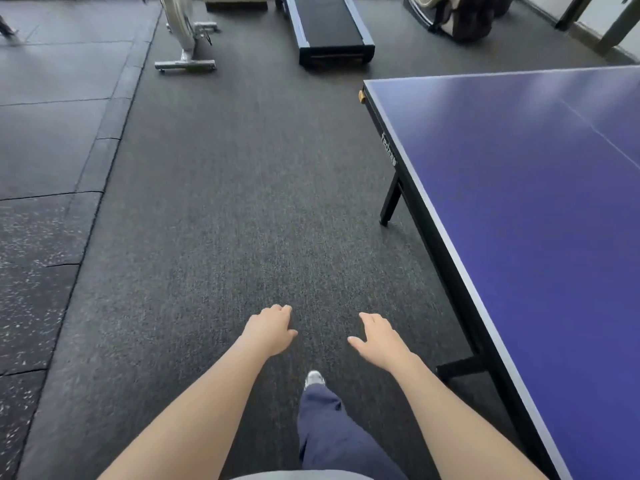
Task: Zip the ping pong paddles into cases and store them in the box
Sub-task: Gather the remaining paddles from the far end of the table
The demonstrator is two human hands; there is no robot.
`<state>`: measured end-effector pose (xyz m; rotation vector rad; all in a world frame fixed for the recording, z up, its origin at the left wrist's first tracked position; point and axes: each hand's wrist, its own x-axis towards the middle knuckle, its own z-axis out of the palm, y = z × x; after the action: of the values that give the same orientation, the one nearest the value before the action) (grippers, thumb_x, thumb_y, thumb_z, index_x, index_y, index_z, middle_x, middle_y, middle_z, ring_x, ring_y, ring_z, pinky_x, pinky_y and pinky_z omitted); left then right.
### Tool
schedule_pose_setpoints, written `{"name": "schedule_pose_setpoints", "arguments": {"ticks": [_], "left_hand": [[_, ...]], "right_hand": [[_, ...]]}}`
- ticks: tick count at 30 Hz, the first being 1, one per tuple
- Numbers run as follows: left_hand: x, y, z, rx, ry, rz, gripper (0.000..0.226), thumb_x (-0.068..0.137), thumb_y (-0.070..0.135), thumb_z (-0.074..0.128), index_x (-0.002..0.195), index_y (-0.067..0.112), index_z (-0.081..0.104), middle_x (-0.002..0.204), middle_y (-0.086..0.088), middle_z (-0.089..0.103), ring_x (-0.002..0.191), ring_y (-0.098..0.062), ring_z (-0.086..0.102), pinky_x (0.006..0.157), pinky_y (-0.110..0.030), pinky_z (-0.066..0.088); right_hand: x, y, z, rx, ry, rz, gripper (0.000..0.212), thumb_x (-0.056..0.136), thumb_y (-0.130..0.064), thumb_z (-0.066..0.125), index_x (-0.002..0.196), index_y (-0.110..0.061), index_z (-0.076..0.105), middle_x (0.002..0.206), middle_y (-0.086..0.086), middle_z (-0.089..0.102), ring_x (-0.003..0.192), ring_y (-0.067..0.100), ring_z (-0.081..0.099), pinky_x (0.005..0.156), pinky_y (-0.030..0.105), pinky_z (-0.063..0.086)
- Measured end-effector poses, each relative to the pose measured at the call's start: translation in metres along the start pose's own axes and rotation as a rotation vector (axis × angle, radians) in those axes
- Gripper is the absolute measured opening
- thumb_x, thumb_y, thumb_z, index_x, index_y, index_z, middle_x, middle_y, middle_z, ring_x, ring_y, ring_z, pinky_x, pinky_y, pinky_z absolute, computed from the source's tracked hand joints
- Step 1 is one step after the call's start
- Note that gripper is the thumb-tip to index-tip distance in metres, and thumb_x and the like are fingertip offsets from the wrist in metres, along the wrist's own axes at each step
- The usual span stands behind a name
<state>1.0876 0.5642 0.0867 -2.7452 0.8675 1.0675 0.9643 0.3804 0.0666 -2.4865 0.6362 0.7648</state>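
No paddle, case or box shows in the head view. My left hand (270, 329) and my right hand (377, 337) hang out in front of me over the grey carpet, palms down, fingers loosely spread, holding nothing. A blue ping pong table (540, 202) stands at my right, its near edge running from the far corner down to the bottom right; its top shows only a white line. My own leg in dark blue trousers and a pale shoe (314, 379) steps forward between my forearms.
Dark grey carpet (225, 202) stretches ahead, bordered on the left by black rubber floor mats (45, 150). At the far end stand an exercise bike base (185, 60), a treadmill (329, 29) and a dark bag (467, 19). The table's black legs (391, 199) reach the floor at right.
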Motion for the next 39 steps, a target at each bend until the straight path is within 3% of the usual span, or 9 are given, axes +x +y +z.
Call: {"name": "schedule_pose_setpoints", "arguments": {"ticks": [18,24,39], "left_hand": [[0.279,-0.082,-0.266,-0.061,0.098,-0.013,0.050,0.100,0.039,0.043,0.142,0.014,0.037,0.140,-0.006,0.046,0.126,-0.027,0.047,0.101,-0.040,0.041],[0.391,-0.116,-0.369,0.011,0.032,0.008,0.049,0.099,0.045,0.041,0.137,0.013,0.041,0.136,-0.006,0.048,0.122,-0.026,0.049,0.099,-0.038,0.042],[0.661,-0.050,-0.597,0.123,0.032,0.154,0.057,0.098,0.047,0.043,0.144,0.014,0.035,0.142,-0.006,0.044,0.126,-0.025,0.047,0.102,-0.039,0.041]], "right_hand": [[0.313,-0.094,-0.234,-0.042,0.027,-0.064,0.065,0.098,-0.043,0.043,0.151,-0.013,0.018,0.153,0.008,0.027,0.140,0.026,0.027,0.112,0.042,0.029],[0.424,-0.136,-0.326,-0.063,0.064,-0.061,0.064,0.098,-0.044,0.042,0.151,-0.016,0.020,0.153,0.006,0.027,0.140,0.024,0.027,0.112,0.040,0.030],[0.667,-0.109,-0.536,0.093,0.145,0.037,0.063,0.098,-0.043,0.043,0.150,-0.014,0.022,0.153,0.007,0.029,0.141,0.024,0.028,0.112,0.041,0.031]]}}
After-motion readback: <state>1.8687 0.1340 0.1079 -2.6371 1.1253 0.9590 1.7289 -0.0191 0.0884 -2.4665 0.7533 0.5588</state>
